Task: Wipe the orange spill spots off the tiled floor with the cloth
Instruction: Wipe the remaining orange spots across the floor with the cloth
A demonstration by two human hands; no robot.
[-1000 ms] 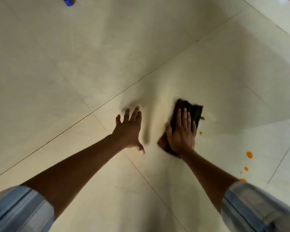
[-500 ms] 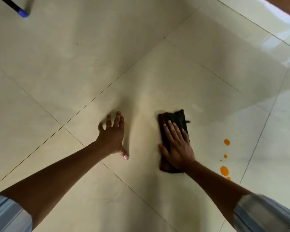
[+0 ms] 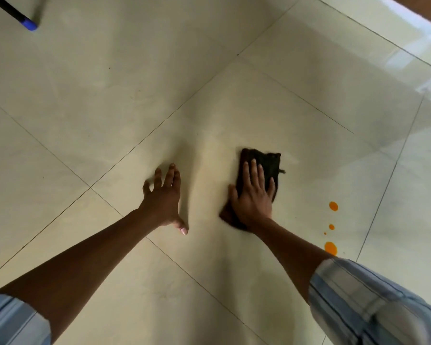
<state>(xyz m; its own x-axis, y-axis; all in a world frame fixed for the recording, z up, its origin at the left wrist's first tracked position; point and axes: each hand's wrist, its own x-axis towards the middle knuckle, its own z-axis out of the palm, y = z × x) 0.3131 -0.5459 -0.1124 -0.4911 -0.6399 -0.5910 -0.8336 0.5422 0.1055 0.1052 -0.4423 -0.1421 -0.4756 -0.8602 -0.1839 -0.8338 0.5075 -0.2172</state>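
Observation:
A dark folded cloth (image 3: pixel 266 163) lies flat on the pale tiled floor (image 3: pixel 209 95). My right hand (image 3: pixel 253 197) presses down on its near half with the fingers spread. Orange spill spots sit to the right of the cloth, apart from it: a round one (image 3: pixel 333 206), a small one (image 3: pixel 331 227) and a larger one (image 3: pixel 331 248) near my right sleeve. My left hand (image 3: pixel 163 197) rests flat on the floor to the left of the cloth, fingers apart, holding nothing.
A black stick with a blue tip (image 3: pixel 28 23) lies at the far top left. Dark grout lines cross the floor diagonally. A bright glare patch (image 3: pixel 413 53) and a brown edge (image 3: pixel 418 8) show at the top right.
The view has shifted, so the orange spots now appear further up and clearer. My right hand and the cloth have turned more upright and slid a little. My left hand stays planted.

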